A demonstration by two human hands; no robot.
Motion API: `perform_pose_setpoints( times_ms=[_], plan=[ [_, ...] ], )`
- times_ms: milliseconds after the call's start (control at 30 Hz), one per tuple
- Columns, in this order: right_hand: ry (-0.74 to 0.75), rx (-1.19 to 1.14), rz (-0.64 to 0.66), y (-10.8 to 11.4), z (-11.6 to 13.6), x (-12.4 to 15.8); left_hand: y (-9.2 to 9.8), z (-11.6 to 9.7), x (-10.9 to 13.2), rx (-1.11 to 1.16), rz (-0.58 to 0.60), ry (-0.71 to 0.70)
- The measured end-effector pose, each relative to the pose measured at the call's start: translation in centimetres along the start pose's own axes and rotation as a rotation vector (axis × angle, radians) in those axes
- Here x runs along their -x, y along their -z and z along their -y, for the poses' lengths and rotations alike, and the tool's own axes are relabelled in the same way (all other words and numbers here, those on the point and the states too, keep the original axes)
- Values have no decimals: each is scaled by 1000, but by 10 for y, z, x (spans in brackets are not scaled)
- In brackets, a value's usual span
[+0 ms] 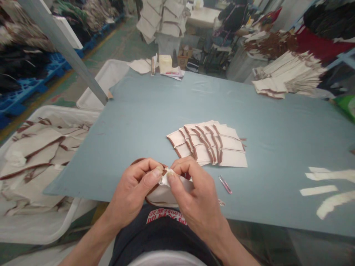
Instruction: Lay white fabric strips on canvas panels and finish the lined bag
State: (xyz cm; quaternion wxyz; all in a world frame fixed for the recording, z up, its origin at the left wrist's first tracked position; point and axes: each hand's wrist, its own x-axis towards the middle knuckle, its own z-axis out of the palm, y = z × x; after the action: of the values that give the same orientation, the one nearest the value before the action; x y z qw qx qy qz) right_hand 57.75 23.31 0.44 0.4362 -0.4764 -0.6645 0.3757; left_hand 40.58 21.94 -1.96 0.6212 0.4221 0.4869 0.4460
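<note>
A cream fabric piece with brown edging point(162, 195) is held at the table's near edge, in front of my body. My left hand point(138, 184) pinches its brown-edged part between thumb and fingers. Close beside it, my right hand point(194, 184) is closed on the same piece, its thumb on a crumpled white bit point(164, 178). The fingertips of both hands nearly touch. Beyond them lies a fanned stack of cream pieces with brown edges point(205, 142). Small pink snips point(225, 184) rest to the right of my right hand.
Cream strips point(318, 190) lie at the right of the blue-green table point(133, 111). A white bin point(69, 225) of similar pieces stands at left. At the back edge are a pale yellow box point(165, 63) and a large pile of cream fabric point(294, 74). A metal post point(74, 61) rises at left.
</note>
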Motion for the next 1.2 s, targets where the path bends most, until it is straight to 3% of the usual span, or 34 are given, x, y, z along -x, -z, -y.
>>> perform_pose_setpoints(
  times_ms=[400,767,1000,1200],
  plan=[
    [-48,-15,-24,-2,-6,-1,2,-11,-3,-3,36,-20],
    [20,-58,-54,-9,-15,2,-9,-20,-4,-186,-57,-13],
    [-55,-174,0,-10,-17,4,-17,-23,1,-331,-131,-61],
    [-308,-543,162,-14,-29,0,-26,-22,-3,-382,-241,-61]
  ],
)
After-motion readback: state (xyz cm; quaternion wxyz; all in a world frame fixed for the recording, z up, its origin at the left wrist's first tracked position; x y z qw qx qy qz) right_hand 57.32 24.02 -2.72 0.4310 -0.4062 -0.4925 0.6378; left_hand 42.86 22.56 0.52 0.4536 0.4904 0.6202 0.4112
